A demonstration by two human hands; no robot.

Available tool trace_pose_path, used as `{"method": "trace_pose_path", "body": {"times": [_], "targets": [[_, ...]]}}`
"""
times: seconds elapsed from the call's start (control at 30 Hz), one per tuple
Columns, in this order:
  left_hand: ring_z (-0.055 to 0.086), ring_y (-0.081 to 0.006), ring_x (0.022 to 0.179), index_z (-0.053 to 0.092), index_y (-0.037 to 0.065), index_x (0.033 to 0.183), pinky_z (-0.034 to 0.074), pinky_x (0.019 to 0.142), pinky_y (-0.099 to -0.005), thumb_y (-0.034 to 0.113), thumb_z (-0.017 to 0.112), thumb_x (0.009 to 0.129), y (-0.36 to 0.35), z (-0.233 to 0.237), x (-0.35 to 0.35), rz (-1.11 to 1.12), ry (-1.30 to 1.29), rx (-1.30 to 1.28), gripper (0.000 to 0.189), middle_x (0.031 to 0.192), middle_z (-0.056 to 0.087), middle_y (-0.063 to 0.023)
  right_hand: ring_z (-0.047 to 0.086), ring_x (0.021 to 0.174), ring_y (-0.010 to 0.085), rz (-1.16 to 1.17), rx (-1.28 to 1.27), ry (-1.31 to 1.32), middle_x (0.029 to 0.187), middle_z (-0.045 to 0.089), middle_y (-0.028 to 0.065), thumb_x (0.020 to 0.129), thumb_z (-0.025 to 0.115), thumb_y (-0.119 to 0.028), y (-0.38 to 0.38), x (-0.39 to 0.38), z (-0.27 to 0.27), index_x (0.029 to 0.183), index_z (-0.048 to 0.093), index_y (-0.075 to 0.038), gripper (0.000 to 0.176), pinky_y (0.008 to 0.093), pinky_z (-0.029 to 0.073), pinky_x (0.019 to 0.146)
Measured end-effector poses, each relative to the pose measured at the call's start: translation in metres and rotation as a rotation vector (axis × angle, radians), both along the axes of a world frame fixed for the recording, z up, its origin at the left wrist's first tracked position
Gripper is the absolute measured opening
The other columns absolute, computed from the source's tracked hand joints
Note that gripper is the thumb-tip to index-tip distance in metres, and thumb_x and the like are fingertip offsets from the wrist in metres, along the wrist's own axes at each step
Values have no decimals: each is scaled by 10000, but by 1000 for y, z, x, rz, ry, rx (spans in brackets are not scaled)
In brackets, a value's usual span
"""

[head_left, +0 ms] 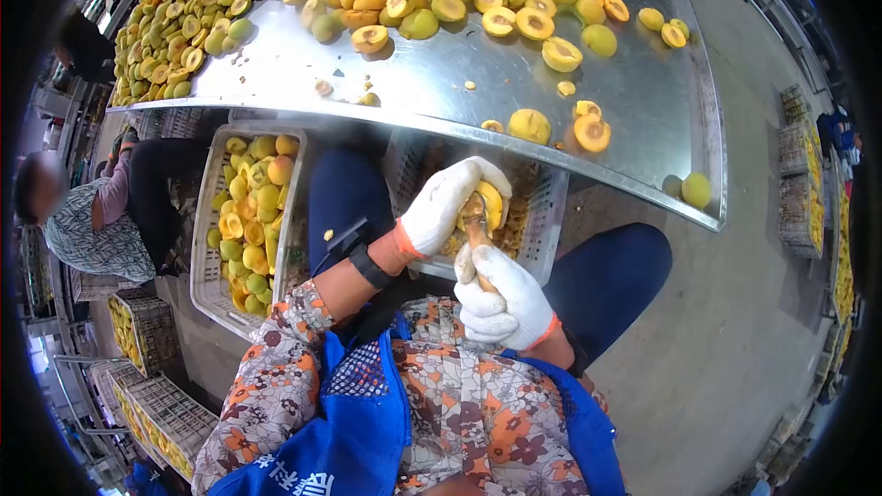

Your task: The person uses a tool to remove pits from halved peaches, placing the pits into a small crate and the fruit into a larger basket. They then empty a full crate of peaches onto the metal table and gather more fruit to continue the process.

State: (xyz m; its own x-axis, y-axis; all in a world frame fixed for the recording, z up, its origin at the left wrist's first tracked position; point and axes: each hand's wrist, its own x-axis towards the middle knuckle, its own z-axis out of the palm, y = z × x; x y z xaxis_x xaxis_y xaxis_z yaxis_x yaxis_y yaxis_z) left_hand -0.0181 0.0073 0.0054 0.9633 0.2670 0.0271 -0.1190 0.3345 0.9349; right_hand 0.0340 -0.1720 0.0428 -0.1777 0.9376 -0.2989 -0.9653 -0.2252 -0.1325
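My left hand (452, 204), in a white glove with an orange cuff, holds a yellow peach half (491, 202) by its side. In my right hand (503, 298), also gloved in white, is the wooden handle of a pitting tool (475, 220), and its metal end touches the inside of the fruit. Both hands are over a crate (551, 220) with bits of fruit in it, between my knees. Just beyond them is the metal table (413, 83), which bears many peach halves (561, 54) and a few whole-looking ones.
A white crate (207, 266) full of peach halves stands left of my leg. Further left a person (101, 220) sits at the table. More crates (165, 413) stand at the lower left and others (797, 188) at the far right. The table's raised edge (643, 191) runs before me.
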Motion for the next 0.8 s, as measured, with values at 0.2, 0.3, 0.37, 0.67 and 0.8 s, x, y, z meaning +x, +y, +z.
{"method": "trace_pose_path", "body": {"times": [0.2,0.3,0.37,0.67,0.8], "targets": [[602,-188,635,647,71,1036,492,556,-295,524,386,1085,-21,20,0,265,98,-491,526,808,651,-122,336,378,50,-22,13,-117,585,388,-44,1124,403,-326,5,-1,5,1090,560,-108,270,228,262,365],[616,-185,607,660,79,1023,477,476,-303,529,471,1051,-6,23,-5,374,145,-735,489,795,659,-98,327,375,52,33,22,-183,586,399,-35,1119,420,-327,7,-6,6,1074,553,-99,268,230,262,364],[568,-152,555,665,76,1021,430,436,-264,526,463,1054,11,27,-18,602,147,-477,495,780,655,-96,318,378,50,14,44,-138,584,407,-29,1111,442,-331,4,-4,4,1054,550,-96,265,228,261,364],[595,-408,1141,708,136,1184,474,984,-509,293,704,908,166,29,-145,1012,811,1985,319,1174,672,-177,349,414,66,-132,-281,-518,612,438,-24,1067,523,-204,-17,0,-8,1030,527,-95,115,248,263,378],[646,-376,1075,700,65,1182,484,990,-450,230,760,854,97,60,-31,783,358,1366,372,1131,709,-184,535,567,234,-78,-332,-1021,727,564,107,1040,573,-272,-12,-3,-49,1109,527,-57,230,351,414,497]]}}
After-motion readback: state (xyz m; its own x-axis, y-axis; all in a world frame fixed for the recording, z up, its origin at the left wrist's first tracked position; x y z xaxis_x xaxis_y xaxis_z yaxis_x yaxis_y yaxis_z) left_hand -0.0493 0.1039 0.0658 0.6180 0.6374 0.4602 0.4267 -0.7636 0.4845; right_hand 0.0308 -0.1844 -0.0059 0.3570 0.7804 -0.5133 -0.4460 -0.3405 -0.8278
